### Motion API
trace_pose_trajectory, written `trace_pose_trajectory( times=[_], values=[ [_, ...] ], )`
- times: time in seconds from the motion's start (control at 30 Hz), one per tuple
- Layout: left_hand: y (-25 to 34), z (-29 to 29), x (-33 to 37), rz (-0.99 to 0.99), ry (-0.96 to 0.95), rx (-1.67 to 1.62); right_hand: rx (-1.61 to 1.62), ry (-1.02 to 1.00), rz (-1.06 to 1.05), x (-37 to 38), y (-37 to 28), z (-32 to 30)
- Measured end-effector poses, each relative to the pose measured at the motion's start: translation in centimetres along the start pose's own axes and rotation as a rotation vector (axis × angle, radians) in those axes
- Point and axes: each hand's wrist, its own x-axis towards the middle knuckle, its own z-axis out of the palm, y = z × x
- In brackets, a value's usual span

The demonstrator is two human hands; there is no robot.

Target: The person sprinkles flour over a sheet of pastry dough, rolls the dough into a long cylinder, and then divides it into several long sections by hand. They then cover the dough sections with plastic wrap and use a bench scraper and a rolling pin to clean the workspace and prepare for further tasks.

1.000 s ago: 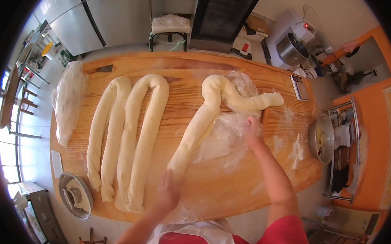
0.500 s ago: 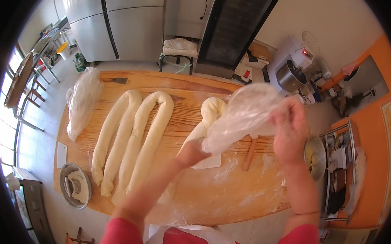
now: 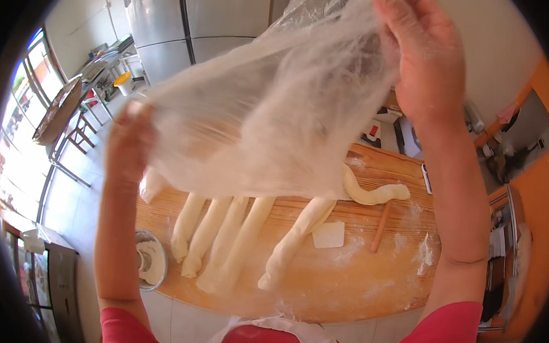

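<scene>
A clear plastic sheet is stretched out in the air between my two raised hands. My left hand, blurred by motion, is closed on its left edge. Higher up, my right hand pinches the other corner. Beneath the sheet, long pale dough ropes lie folded side by side on the wooden table; their far ends are hidden by the plastic. To their right rests another dough rope, and a short curved dough piece lies beyond it.
A metal bowl of flour stands at the table's left edge. A white scraper and a thin wooden rolling pin lie right of the ropes. Behind the table is a steel fridge; an orange wall is on the right.
Both hands have risen and spread apart, the left going far to the left. The bunched plastic has opened into a wide sheet. My view has shifted too.
</scene>
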Motion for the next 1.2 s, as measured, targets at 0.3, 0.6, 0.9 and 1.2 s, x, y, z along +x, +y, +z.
trace_pose_trajectory(
  times=[0.3, 0.6, 0.9, 1.2],
  values=[
    [4.6, -6.4, 4.6, 0.231, -0.846, 1.731, -0.575, -0.500, 0.393, 2.5, 10.9, 1.1],
    [2.3, -8.4, 19.0, 0.454, 0.032, 1.446, -0.800, 0.299, -0.082, 8.1, 13.3, -2.5],
    [5.3, -12.0, 13.4, 0.679, -0.065, 0.955, -0.172, -0.014, -0.087, -3.7, 1.4, 0.2],
    [-6.2, -23.7, 3.6, 0.476, -0.765, 1.338, -0.578, -0.791, 0.427, -27.7, 7.0, 6.4]
  ],
)
